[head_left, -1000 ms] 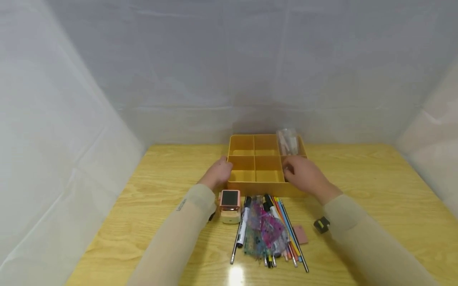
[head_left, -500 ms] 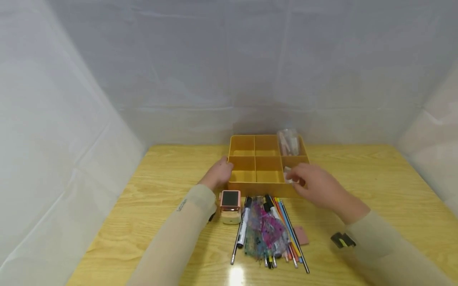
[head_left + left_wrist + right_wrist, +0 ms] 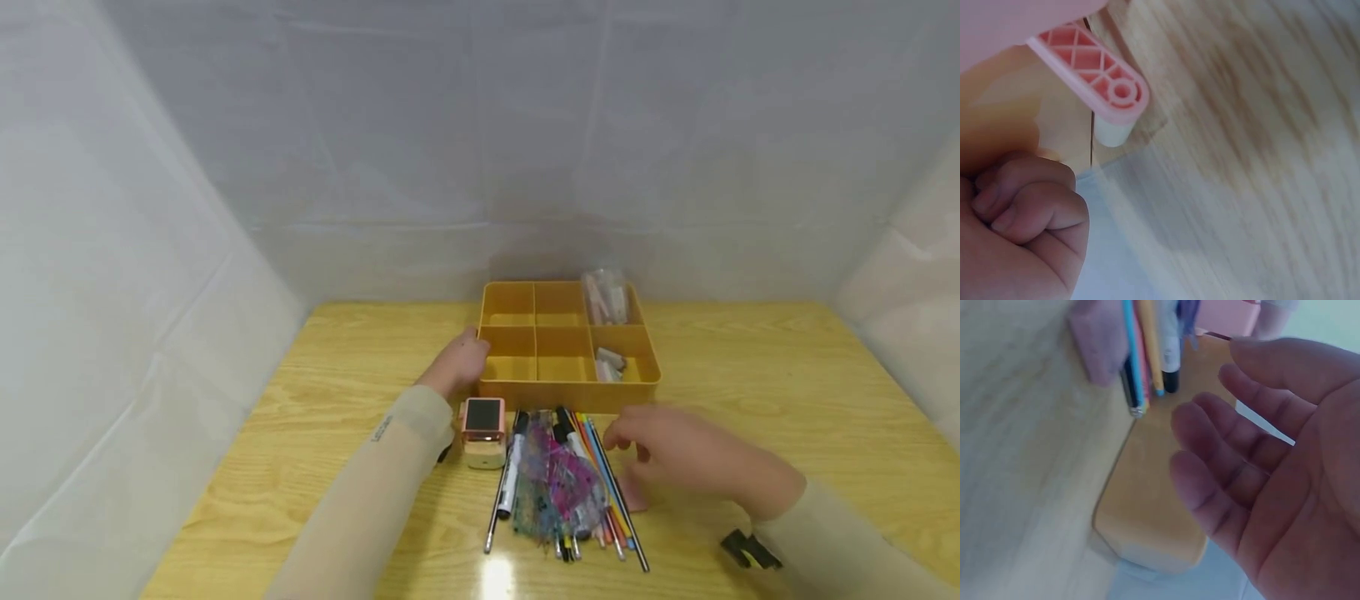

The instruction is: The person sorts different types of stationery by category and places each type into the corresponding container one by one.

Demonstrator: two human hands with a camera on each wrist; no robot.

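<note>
A yellow divided tray (image 3: pixel 570 385) stands at the table's middle. My left hand (image 3: pixel 459 365) holds its front left corner, with the fingers (image 3: pixel 1029 212) curled against the wall. My right hand (image 3: pixel 663 454) hovers open and holds nothing, its fingers (image 3: pixel 1222 450) spread. It is just above a pink eraser (image 3: pixel 634 493) and the right side of a pile of pens and pencils (image 3: pixel 562 483). Small white pieces (image 3: pixel 609 364) lie in the tray's front right compartment. A clear bag (image 3: pixel 606 297) stands in the back right one.
A pink and cream box-shaped device (image 3: pixel 482 431) sits just in front of the left hand. The tray's other compartments look bare. Bare wooden table (image 3: pixel 787 375) spreads to both sides. White sheeting walls the table in at the back and sides.
The right hand left a small white piece in the tray's front right compartment. It then drew back toward me over the pencils and eraser. The left hand stayed put.
</note>
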